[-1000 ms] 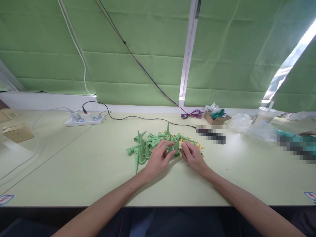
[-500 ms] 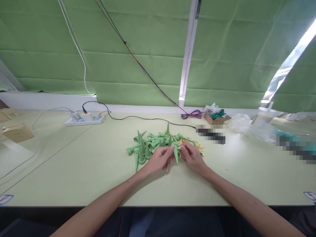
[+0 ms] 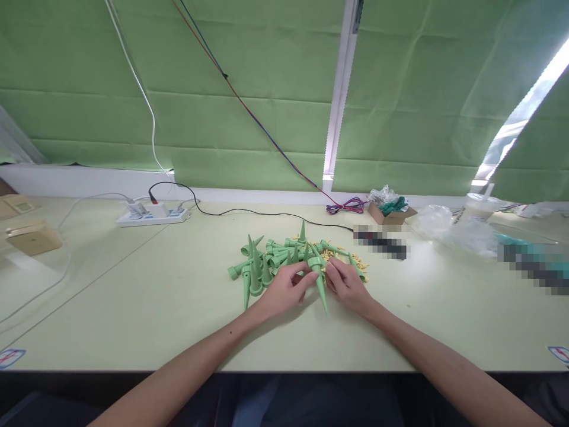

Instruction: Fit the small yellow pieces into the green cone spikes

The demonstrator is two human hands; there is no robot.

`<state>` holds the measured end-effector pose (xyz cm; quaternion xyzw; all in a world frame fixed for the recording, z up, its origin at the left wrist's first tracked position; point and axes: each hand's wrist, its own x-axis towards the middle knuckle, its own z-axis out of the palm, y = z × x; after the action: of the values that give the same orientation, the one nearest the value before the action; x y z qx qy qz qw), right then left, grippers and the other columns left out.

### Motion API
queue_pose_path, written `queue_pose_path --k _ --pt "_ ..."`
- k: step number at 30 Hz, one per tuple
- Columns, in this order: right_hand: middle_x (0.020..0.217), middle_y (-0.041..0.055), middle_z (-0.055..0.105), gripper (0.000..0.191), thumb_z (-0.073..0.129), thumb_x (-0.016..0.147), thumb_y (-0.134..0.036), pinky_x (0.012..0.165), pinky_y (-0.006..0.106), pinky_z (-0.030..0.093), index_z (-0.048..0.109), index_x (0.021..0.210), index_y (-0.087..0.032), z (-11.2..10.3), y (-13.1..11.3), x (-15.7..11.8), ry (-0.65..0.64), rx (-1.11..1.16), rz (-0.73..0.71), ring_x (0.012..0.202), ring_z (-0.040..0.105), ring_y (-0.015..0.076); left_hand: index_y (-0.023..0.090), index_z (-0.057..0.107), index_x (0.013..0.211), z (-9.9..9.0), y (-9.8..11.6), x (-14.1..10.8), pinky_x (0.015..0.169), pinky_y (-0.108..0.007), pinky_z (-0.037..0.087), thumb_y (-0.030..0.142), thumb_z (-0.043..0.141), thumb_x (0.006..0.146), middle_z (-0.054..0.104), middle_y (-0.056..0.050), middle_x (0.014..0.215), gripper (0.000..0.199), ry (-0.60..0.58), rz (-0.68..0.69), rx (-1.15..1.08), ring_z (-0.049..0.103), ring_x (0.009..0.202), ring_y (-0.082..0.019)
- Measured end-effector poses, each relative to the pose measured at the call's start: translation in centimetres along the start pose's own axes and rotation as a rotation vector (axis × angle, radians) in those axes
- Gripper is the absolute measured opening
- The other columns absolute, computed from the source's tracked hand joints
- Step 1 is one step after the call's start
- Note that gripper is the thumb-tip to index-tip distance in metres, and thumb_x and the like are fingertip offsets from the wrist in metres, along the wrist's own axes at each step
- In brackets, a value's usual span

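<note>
Between my hands is a green spike point(image 3: 320, 284), tilted with its tip toward me and its wide cap end away. My left hand point(image 3: 288, 289) grips it near the cap with thumb and fingers. Just right of the cap, my right hand point(image 3: 349, 286) is closed in a pinch; what it holds, if anything, is too small to make out. Behind and left of my hands lies a pile of green spikes point(image 3: 255, 270), some standing on their caps, others on their sides. Small yellow pieces point(image 3: 362, 265) are scattered behind my right hand.
A power strip point(image 3: 152, 217) sits at the back left, and a black cable runs across the back. Further right are an open small box point(image 3: 391, 214), plastic bags point(image 3: 433, 220) and a cup point(image 3: 478, 207). Beige boxes point(image 3: 34, 237) stand far left.
The green spike has turned so that more of its length shows, its tip now lower and nearer me. My left fingers have shifted around it, while my right hand has barely moved.
</note>
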<state>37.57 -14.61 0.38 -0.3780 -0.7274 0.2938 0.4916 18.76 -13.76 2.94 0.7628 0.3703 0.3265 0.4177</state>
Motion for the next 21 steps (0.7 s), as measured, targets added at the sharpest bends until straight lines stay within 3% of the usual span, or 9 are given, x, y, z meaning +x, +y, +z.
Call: queue_pose_path --k 8,14,17,21 --pt "0.048 -0.0044 0.037 0.046 0.034 0.102 -0.047 0.047 0.027 0.03 0.034 0.063 -0.022 -0.07 -0.34 0.16 -0.003 -0.01 0.016 0.043 0.035 0.0115 0.018 0.045 0.074 0.18 -0.22 0.04 0.05 -0.022 0.032 0.044 0.057 0.09 0.048 0.003 0.069 0.033 0.094 0.168 0.174 0.042 0.055 -0.009" --pt "0.045 -0.0036 0.038 0.05 0.035 0.101 -0.047 0.046 0.027 0.03 0.034 0.058 -0.022 -0.07 -0.38 0.21 0.007 -0.039 0.032 0.042 0.035 0.011 0.017 0.052 0.078 0.24 -0.78 0.14 0.052 -0.022 0.035 0.042 0.057 0.091 0.049 0.001 0.073 0.028 0.11 0.244 0.239 0.044 0.061 -0.011" --pt "0.046 -0.0039 0.037 0.049 0.035 0.101 -0.048 0.046 0.027 0.03 0.034 0.06 -0.022 0.0 -0.31 0.19 0.042 -0.014 0.025 0.043 0.035 0.0114 0.018 0.057 0.094 0.45 -0.82 0.2 0.051 -0.022 0.037 0.042 0.056 0.091 0.054 0.0 0.077 0.024 0.11 0.201 0.207 0.044 0.058 -0.01" --pt "0.05 -0.0035 0.04 0.046 0.036 0.101 -0.047 0.047 0.027 0.032 0.036 0.063 -0.022 -0.01 -0.44 0.2 0.123 0.027 0.003 0.045 0.037 0.0115 0.02 0.049 0.116 0.67 -0.39 0.14 0.05 -0.022 0.039 0.039 0.056 0.091 0.059 -0.001 0.087 0.032 0.1 0.143 0.099 0.045 0.053 -0.008"
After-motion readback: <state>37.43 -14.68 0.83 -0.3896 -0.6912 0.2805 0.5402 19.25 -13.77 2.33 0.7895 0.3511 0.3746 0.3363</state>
